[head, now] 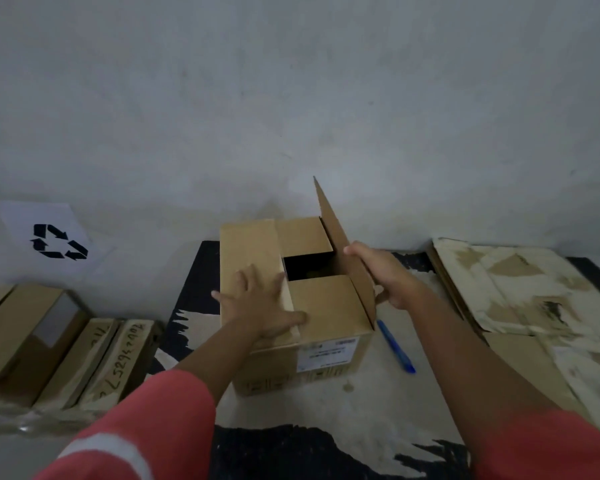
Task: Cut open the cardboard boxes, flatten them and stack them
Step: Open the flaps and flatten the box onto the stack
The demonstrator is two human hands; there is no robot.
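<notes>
A brown cardboard box (326, 306) with a white label on its front stands on the mat in front of me. Its top is partly open, with a dark gap between the inner flaps. My left hand (260, 306) lies flat with spread fingers on the left top flap. My right hand (385, 275) grips the right outer flap (340, 244), which stands raised and tilted outward. A blue cutter (395, 346) lies on the mat just right of the box, apart from both hands.
Flattened, stained cardboard sheets (520, 292) lie in a stack at the right. Several closed boxes (49, 341), some with handwritten numbers, sit at the left. A sheet with a recycling symbol (49, 237) leans on the grey wall (291, 98). The black-and-beige mat (309, 427) covers the floor.
</notes>
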